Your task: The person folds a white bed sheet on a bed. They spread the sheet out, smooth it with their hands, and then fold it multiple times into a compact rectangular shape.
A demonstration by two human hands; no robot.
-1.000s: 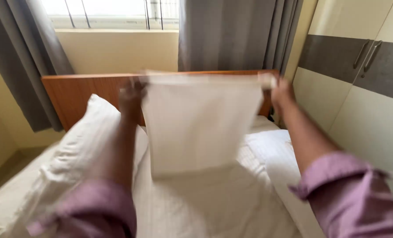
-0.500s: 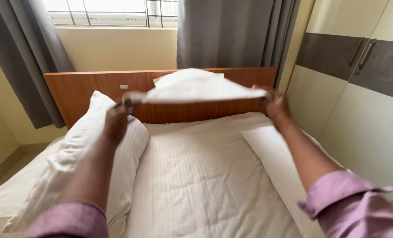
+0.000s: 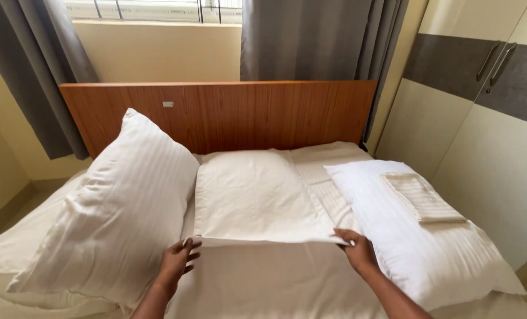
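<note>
Head view: pillowcase (image 3: 257, 198) lies spread flat mid-bed, top end at the headboard (image 3: 216, 115), between the left pillow (image 3: 122, 207) and right pillow (image 3: 417, 236). Left hand (image 3: 178, 260) and right hand (image 3: 356, 249) each pinch a near corner. Laying out looks done; smoothing and stuffing look left. Folded cloth (image 3: 423, 198) untouched.

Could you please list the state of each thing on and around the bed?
Pillowcase: spread flat on the bed, near edge held.
Left hand: gripping its left corner.
Right hand: gripping its right corner.
Left pillow: propped against headboard.
Right pillow: lying flat.
Folded cloth: on right pillow.
Curtains: partly drawn.
</note>
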